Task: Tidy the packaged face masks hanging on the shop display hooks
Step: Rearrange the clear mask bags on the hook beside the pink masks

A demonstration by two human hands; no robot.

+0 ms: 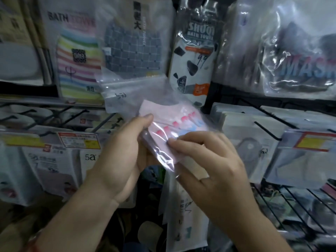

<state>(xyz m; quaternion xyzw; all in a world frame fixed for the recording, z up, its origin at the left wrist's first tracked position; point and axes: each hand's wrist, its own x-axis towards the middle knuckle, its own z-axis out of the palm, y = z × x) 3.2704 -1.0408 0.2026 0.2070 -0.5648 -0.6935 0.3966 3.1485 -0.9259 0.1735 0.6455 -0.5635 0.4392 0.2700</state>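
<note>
Both hands clamp one pink mask packet [167, 128], held just left of the bare hook [267, 130]: left hand [120, 151] cupping, right hand [205, 160] pinching. Probably find its blurred hanging hole, then thread squarely.

The left hand [120, 153] covers the near left edge of the clear mask packet [169, 131], and its fingers pass out of sight behind it. The right hand [205, 164] hides the packet's near right corner. Glare and blur break up the pink and blue lettering on the packet, so the word cannot be read. At far right, the large mask bag [300, 68] is cut by the picture's edge after "MAS". The price tags [80, 140] at left carry print too small and smeared to read. Both forearms run off the bottom edge.
</note>
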